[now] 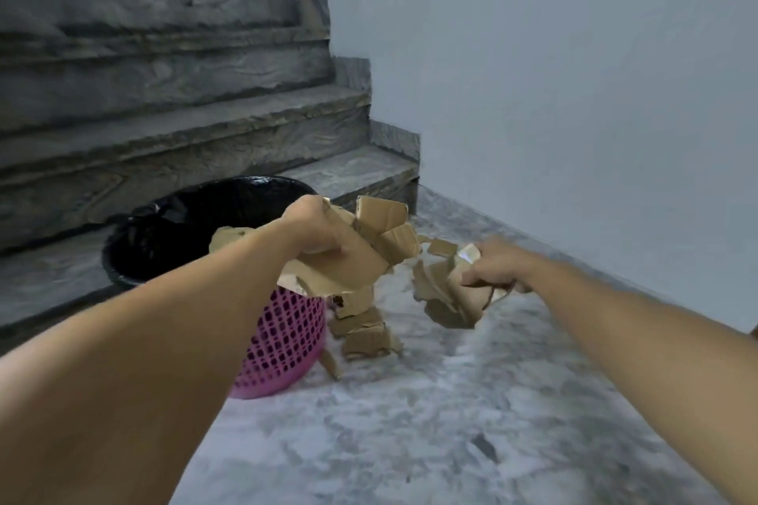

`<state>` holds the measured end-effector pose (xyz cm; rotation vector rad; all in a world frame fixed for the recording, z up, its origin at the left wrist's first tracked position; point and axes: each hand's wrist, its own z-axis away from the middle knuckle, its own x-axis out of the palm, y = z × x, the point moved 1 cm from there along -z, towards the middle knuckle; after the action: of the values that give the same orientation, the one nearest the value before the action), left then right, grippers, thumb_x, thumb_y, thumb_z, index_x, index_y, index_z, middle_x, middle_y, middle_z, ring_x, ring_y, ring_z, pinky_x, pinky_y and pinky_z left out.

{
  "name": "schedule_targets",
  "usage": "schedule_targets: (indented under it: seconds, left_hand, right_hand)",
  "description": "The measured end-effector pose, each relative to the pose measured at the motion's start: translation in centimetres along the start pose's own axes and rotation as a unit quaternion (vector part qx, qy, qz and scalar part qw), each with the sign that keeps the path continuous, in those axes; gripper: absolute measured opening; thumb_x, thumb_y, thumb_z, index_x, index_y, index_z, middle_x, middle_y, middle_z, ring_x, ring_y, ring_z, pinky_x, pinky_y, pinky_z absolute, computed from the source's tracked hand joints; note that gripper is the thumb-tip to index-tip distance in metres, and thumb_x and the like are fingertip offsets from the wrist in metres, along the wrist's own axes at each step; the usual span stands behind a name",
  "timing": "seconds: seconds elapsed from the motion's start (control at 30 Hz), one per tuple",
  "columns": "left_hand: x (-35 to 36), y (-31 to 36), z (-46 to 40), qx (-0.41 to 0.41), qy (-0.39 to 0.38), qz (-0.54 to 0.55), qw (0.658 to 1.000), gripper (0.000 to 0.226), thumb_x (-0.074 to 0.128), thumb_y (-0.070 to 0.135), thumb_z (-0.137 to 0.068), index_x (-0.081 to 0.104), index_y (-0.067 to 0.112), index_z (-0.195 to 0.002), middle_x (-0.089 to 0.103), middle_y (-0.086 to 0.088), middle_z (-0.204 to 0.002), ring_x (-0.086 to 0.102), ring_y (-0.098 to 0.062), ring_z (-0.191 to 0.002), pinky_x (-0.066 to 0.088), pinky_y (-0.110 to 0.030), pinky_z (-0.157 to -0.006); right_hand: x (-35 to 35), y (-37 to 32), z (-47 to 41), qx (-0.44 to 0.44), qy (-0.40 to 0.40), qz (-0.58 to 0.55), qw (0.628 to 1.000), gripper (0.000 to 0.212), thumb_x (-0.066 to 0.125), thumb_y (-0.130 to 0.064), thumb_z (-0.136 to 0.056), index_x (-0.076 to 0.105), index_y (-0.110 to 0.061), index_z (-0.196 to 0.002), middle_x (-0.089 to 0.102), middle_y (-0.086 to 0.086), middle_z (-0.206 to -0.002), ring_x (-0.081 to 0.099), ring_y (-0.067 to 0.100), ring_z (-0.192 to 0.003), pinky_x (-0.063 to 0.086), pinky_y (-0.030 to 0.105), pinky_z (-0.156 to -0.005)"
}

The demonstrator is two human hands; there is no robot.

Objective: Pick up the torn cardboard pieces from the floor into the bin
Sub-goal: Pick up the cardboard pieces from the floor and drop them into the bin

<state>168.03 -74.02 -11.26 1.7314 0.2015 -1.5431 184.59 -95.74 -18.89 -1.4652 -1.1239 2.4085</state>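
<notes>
Left hand (313,232): fingers gripping a cardboard bundle (361,254) beside the bin (283,332).
Right hand (494,264): fingers pinching torn scraps (445,295).
Remaining: floor pieces (365,334) lying unpicked.

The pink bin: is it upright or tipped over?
Upright. The pink bin stands on the floor, its black-lined mouth facing up.

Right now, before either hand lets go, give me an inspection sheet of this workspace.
Surface: grey marbled floor, at the foot of the steps.
Job's things: pink bin with black liner; cardboard pieces lie on the floor beside it.
Clutter: small cardboard scrap farther back on the floor.
Hands: left hand grips a cardboard bundle at the bin's rim; right hand grips another bunch.
Cables: nothing seen.
Surroundings: stone steps, plain wall.
</notes>
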Motion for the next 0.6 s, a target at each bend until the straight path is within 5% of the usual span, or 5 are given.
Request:
schedule_targets:
  seconds: [0.13,0.23,0.37,0.5,0.6]
  left_hand:
    - [-6.4,-1.5,0.9,-0.016,0.051,0.024,0.998,0.066,0.088,0.026,-0.067,0.052,0.009,-0.119,0.056,-0.008,-0.113,0.058,-0.026,-0.103,0.052,-0.035,-0.086]
    - [-10.7,-4.2,1.3,-0.041,0.079,0.015,0.996,0.066,0.084,0.024,-0.071,0.050,0.007,-0.124,0.057,-0.010,-0.118,0.059,-0.028,-0.108,0.052,-0.038,-0.091]
    - [-14.5,-9.1,1.2,-0.102,0.097,0.004,0.990,0.059,0.077,0.021,-0.077,0.050,0.005,-0.127,0.058,-0.011,-0.113,0.060,-0.029,-0.107,0.053,-0.036,-0.090]
    - [-15.3,-13.4,0.4,-0.136,0.126,0.017,0.983,0.056,0.070,0.019,-0.079,0.048,0.003,-0.128,0.059,-0.012,-0.121,0.059,-0.029,-0.109,0.050,-0.033,-0.085]
    - [-13.3,-15.4,-0.6,-0.154,0.081,0.094,0.980,0.076,0.065,0.023,-0.087,0.022,-0.002,-0.144,0.042,-0.013,-0.142,0.044,-0.031,-0.129,0.040,-0.039,-0.107]
  right_hand:
    - [-2.9,-9.0,0.6,-0.048,0.037,-0.053,0.997,0.034,0.086,-0.018,-0.064,0.068,-0.004,-0.090,0.068,0.011,-0.084,0.065,0.025,-0.071,0.048,0.033,-0.058]
    - [-3.0,-15.4,0.8,-0.070,0.050,-0.088,0.992,0.035,0.085,-0.019,-0.068,0.064,-0.007,-0.094,0.061,0.008,-0.079,0.054,0.021,-0.061,0.034,0.023,-0.046]
    - [-0.3,-22.6,0.1,-0.100,0.075,-0.170,0.977,0.030,0.081,-0.014,-0.072,0.060,-0.005,-0.092,0.068,0.012,-0.092,0.069,0.026,-0.079,0.055,0.029,-0.065]
    - [4.4,-27.6,-0.5,-0.117,0.077,-0.184,0.973,0.038,0.072,-0.021,-0.086,0.056,-0.004,-0.116,0.063,0.010,-0.106,0.063,0.024,-0.091,0.051,0.032,-0.067]
    - [8.1,-28.7,-1.1,-0.110,0.033,-0.170,0.979,0.055,0.067,-0.033,-0.089,0.046,-0.002,-0.129,0.055,0.009,-0.118,0.056,0.026,-0.098,0.051,0.033,-0.070]
